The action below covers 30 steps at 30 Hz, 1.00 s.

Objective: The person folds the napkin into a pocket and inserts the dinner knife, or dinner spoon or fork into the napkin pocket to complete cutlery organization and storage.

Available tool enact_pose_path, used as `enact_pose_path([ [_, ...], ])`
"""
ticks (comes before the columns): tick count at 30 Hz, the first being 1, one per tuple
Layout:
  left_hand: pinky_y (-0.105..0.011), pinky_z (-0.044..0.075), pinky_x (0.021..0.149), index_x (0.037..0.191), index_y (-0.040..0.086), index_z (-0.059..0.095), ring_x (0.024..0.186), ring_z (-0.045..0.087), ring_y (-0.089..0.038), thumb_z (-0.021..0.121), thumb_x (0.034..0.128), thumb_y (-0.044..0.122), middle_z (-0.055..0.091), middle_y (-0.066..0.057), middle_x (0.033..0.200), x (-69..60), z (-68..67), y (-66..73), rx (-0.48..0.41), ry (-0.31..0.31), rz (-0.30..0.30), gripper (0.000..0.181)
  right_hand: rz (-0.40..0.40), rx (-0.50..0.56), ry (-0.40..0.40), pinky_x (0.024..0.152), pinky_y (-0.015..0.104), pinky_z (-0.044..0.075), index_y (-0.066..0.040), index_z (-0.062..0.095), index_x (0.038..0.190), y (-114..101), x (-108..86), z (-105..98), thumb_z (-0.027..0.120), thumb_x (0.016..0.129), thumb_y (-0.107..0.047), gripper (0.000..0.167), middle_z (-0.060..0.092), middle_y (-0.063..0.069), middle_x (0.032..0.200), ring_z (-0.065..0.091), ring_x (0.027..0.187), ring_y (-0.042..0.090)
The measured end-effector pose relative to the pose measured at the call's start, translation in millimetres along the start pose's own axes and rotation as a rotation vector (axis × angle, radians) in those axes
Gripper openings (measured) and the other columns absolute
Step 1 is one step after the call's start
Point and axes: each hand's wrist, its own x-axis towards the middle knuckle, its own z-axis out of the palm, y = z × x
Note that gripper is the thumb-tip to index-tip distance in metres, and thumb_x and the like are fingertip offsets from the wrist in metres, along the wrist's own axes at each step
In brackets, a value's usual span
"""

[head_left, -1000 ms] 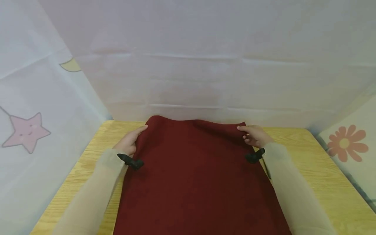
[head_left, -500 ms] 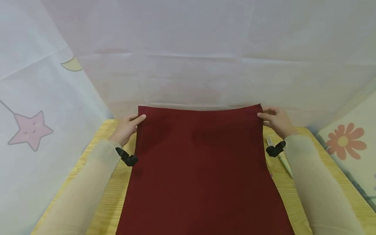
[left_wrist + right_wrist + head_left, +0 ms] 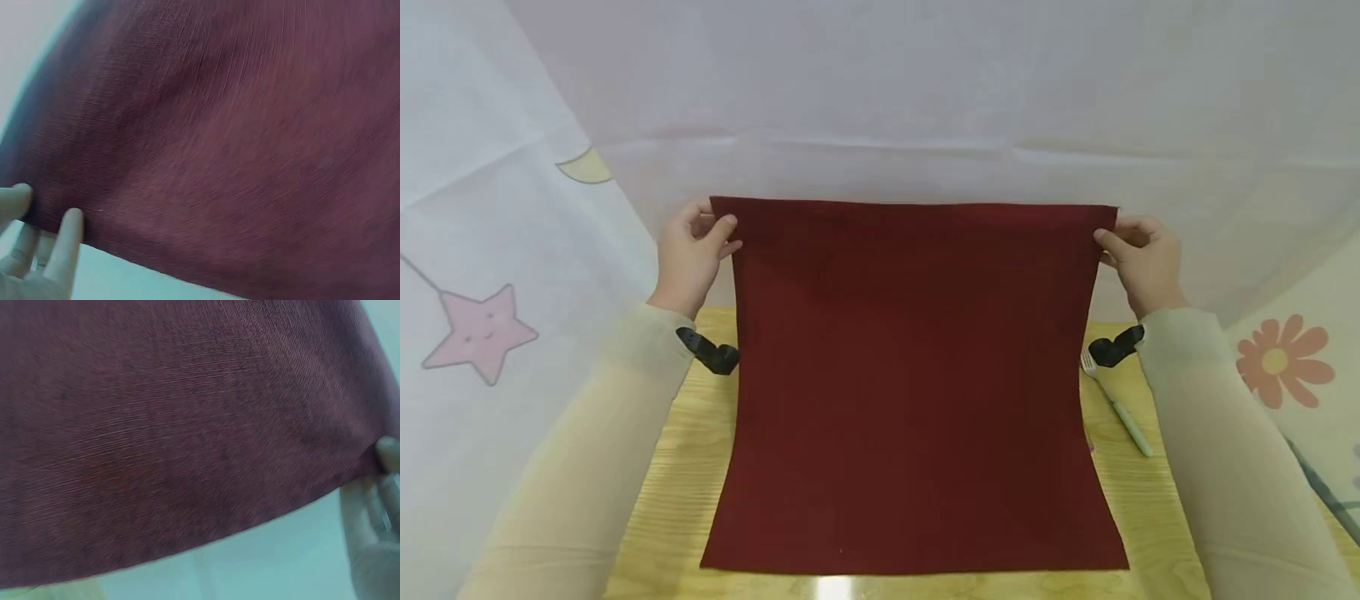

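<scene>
A dark red cloth (image 3: 910,375) is stretched upright between both hands in the head view, its lower edge hanging near the front of the table. The left hand (image 3: 688,258) pinches its top left corner between thumb and fingers. At the top right corner the right hand (image 3: 1146,258) does the same. In the left wrist view the cloth (image 3: 237,144) fills most of the picture, with the left hand (image 3: 44,256) at the lower left. The right wrist view shows the cloth (image 3: 187,437) too, held at the right edge by the right hand (image 3: 375,519).
A fork (image 3: 1123,412) with a pale green handle lies on the wooden table (image 3: 677,492), right of the cloth. A small purple bit of something shows at the cloth's right edge; the rest is hidden. Printed white sheets (image 3: 880,83) enclose the table.
Both hands have risen and spread apart, pulling the cloth's top edge up and straight. Its lower edge has come into view, and the fork is now uncovered.
</scene>
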Motion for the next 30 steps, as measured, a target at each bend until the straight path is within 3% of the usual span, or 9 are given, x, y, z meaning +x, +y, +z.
enact_pose_path([
  [2,-0.036,0.051,0.101,0.117,0.005,0.061,0.114,0.057,-0.021,0.060,0.1017,0.010,0.057,-0.008,0.116,1.4,-1.7,11.3,-0.151,-0.002,0.044,0.016,-0.031,0.162,-0.005,0.074,0.022,0.058,0.002,0.068,0.106,-10,0.8,-2,0.074,0.090,0.001,0.017,0.069,0.003,0.094,0.067,0.086,0.014],
  [4,-0.037,0.050,0.102,0.116,0.002,0.061,0.112,0.057,-0.023,0.062,0.0999,0.005,0.057,-0.010,0.116,-0.1,-6.2,18.5,-0.275,-0.022,0.077,0.016,-0.052,0.248,-0.043,0.074,0.023,0.059,0.003,0.069,0.103,-17,0.3,-6,0.074,0.089,0.005,0.016,0.069,0.006,0.093,0.068,0.084,0.016],
  [6,-0.035,0.051,0.101,0.113,0.001,0.062,0.111,0.059,-0.023,0.063,0.0983,0.002,0.058,-0.011,0.115,-3.2,-14.2,18.1,-0.344,-0.059,0.109,0.015,-0.050,0.208,-0.102,0.074,0.022,0.058,0.001,0.069,0.100,-19,-2.0,-13,0.074,0.089,0.003,0.012,0.069,0.004,0.090,0.067,0.080,0.016],
  [9,-0.033,0.053,0.096,0.109,-0.002,0.064,0.105,0.063,-0.021,0.065,0.0956,-0.003,0.060,-0.011,0.111,-11.9,-31.6,5.3,-0.376,-0.135,0.126,0.013,-0.062,-0.021,-0.221,0.072,0.020,0.055,0.000,0.069,0.103,-11,-11.0,-30,0.072,0.094,-0.003,0.010,0.070,0.000,0.087,0.065,0.077,0.013],
  [12,-0.032,0.054,0.093,0.110,-0.005,0.066,0.102,0.067,-0.020,0.065,0.0951,-0.005,0.064,-0.011,0.109,-26.5,-48.9,-13.6,-0.286,-0.242,0.104,0.015,-0.073,-0.214,-0.330,0.075,0.020,0.055,0.004,0.068,0.113,3,-27.4,-46,0.068,0.097,-0.008,0.020,0.073,-0.002,0.091,0.068,0.081,0.011],
  [17,-0.021,0.053,0.093,0.110,0.000,0.068,0.108,0.065,-0.010,0.063,0.1000,0.005,0.068,-0.004,0.114,-60.6,-66.0,-39.2,0.135,-0.419,0.083,0.012,-0.051,-0.329,-0.463,0.084,0.024,0.057,0.008,0.067,0.118,32,-62.2,-65,0.065,0.099,-0.003,0.022,0.075,-0.001,0.109,0.072,0.097,0.011],
  [19,-0.018,0.051,0.092,0.107,0.002,0.069,0.110,0.063,-0.008,0.064,0.1004,0.007,0.069,-0.003,0.115,-72.4,-69.5,-48.1,0.240,-0.480,0.087,0.010,-0.036,-0.385,-0.505,0.085,0.022,0.056,0.005,0.070,0.116,41,-75.3,-71,0.065,0.099,-0.004,0.020,0.074,-0.003,0.115,0.070,0.101,0.008],
  [24,-0.021,0.053,0.092,0.100,0.007,0.071,0.110,0.061,-0.008,0.064,0.0988,0.001,0.069,-0.011,0.113,-92.3,-75.0,-69.8,0.293,-0.605,0.097,0.010,-0.049,-0.437,-0.597,0.084,0.020,0.055,0.003,0.072,0.116,57,-97.9,-84,0.066,0.098,-0.002,0.020,0.071,-0.004,0.122,0.066,0.108,0.000],
  [30,-0.028,0.054,0.080,0.097,0.019,0.073,0.098,0.062,-0.010,0.060,0.0996,-0.001,0.070,-0.002,0.108,-113.8,-78.5,-88.1,0.346,-0.749,0.080,0.024,-0.108,-0.515,-0.649,0.080,0.020,0.056,-0.004,0.075,0.114,70,-119.1,-92,0.067,0.095,0.003,0.022,0.071,-0.001,0.121,0.062,0.109,-0.006],
])
